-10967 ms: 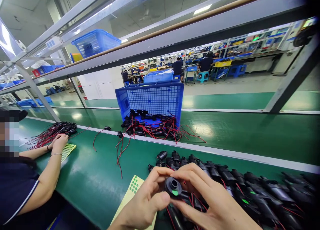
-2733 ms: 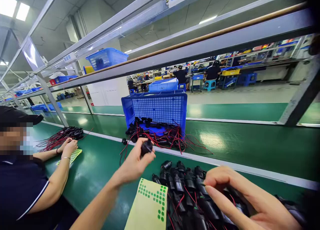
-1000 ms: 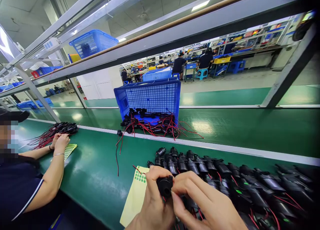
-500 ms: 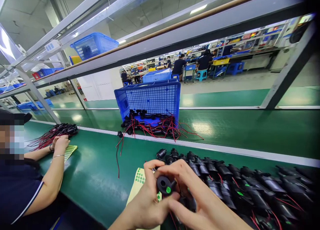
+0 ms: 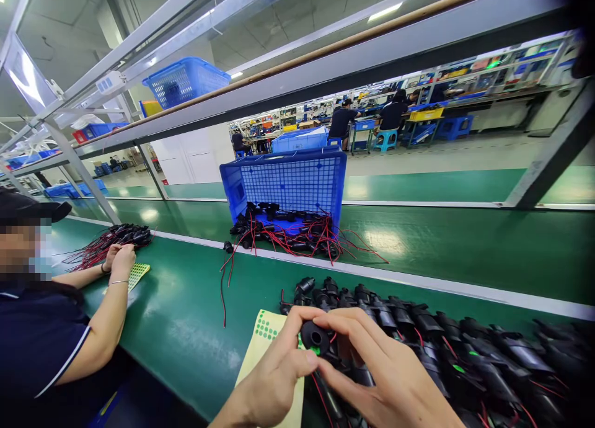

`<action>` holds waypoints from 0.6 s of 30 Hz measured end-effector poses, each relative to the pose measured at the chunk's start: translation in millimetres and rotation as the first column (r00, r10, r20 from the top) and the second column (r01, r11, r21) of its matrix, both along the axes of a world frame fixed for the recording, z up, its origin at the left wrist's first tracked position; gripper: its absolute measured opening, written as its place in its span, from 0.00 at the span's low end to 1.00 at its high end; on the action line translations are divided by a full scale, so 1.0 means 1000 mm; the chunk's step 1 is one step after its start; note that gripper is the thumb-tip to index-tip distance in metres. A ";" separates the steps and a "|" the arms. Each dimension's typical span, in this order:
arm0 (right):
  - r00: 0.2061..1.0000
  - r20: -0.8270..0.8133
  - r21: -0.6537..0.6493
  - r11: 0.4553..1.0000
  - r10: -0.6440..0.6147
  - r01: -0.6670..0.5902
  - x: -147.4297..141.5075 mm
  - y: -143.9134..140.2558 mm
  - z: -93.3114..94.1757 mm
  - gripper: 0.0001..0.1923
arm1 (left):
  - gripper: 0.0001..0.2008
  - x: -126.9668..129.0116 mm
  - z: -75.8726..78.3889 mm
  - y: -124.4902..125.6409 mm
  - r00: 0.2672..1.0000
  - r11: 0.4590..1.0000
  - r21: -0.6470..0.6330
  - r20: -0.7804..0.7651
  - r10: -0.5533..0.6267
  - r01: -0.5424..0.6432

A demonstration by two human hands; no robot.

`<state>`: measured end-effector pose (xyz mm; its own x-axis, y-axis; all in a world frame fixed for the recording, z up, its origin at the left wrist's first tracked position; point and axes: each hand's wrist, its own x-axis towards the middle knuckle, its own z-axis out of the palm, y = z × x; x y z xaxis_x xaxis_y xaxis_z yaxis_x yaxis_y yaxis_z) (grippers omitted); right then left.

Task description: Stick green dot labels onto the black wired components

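Note:
My left hand (image 5: 272,381) and my right hand (image 5: 388,378) both grip one small black round part (image 5: 315,337) with a hole in its face and a green dot sticker on its rim. Red wires trail down from it. Just under my left hand lies a pale yellow sheet (image 5: 266,347) with green dot stickers. A long row of similar black parts with red wires (image 5: 441,347) lies on the green belt to the right of my hands; some carry green dots.
A blue crate (image 5: 288,183) tipped on its side spills black parts and red wires (image 5: 288,236) onto the belt. At left a co-worker's hands (image 5: 118,260) rest by a sticker sheet (image 5: 134,273) and a wire pile (image 5: 111,239). Metal shelf rails cross overhead.
The part has turned slightly between my fingers and sits a little lower and further right; my right fingers now reach over its top. The co-worker's hands have barely moved.

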<state>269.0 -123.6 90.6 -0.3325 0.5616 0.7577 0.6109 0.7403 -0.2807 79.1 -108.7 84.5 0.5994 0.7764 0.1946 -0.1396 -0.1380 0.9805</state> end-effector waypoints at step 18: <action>0.974 0.180 0.194 0.976 -0.137 0.102 -0.006 -0.007 -0.004 0.13 | 0.17 0.011 0.003 -0.012 0.983 0.984 0.115 -0.113 0.147 -0.133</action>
